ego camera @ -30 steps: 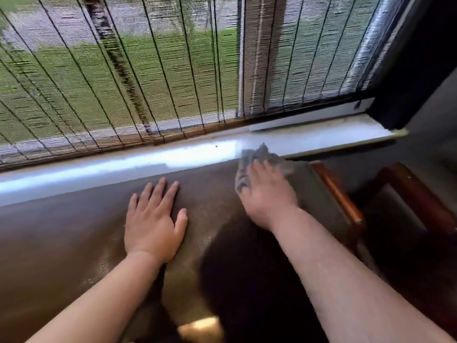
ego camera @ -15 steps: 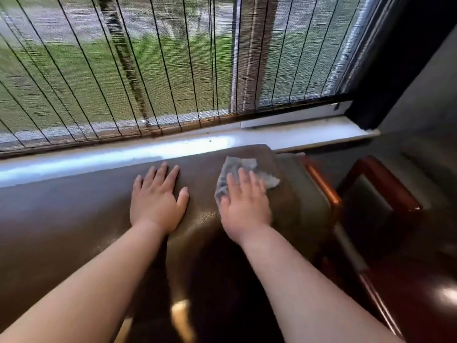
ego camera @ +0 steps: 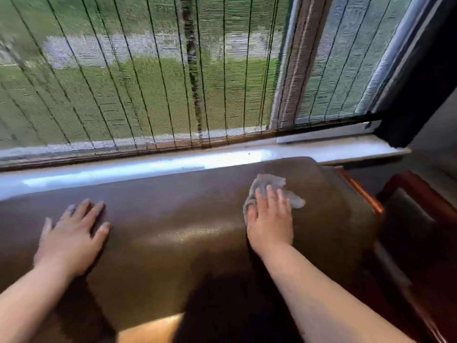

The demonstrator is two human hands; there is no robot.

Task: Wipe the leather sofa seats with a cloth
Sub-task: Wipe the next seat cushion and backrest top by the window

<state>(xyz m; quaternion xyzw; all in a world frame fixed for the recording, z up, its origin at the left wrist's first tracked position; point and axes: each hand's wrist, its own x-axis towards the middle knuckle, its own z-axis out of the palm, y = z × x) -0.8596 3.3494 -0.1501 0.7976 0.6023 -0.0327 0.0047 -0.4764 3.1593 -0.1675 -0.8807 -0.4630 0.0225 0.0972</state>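
Head cam, looking down at top of brown leather sofa back (ego camera: 188, 219), which runs across the mid frame from left edge to right of centre. Glossy patch w/ light reflection near centre.

Right hand (ego camera: 270, 219) right of centre — palm down, fingers straight and slightly spread, pressing flat on grey cloth (ego camera: 272, 185). No pinch, no curl round it; hand just lies on top. Cloth is crumpled, sticks out past the fingertips toward the top of frame and to the right of the hand, a fold also shows along the left side of the hand. Cloth sits on the sofa top near its right end, close to the rounded corner.

Left hand (ego camera: 71, 231) lower left — also palm down, fingers straight and a bit apart, thumb out to the right, resting flat on bare leather. Holds nothing. Some motion blur on fingertips. Well apart from right hand and cloth.

Both forearms bare, entering from bottom edge.

Behind sofa: pale window sill (ego camera: 148, 167) running left to right across the frame, bright glare on it. Above it, woven blind (ego camera: 148, 70) w/ dark vertical cords fills upper frame; green grass and a pale strip visible through it, blurred. Dark window frame (ego camera: 425, 70) at upper right.

Right edge: reddish wooden armrest (ego camera: 366, 194) just beside sofa end; another reddish wood piece (ego camera: 425, 196) further right — what it belongs to, can't tell.
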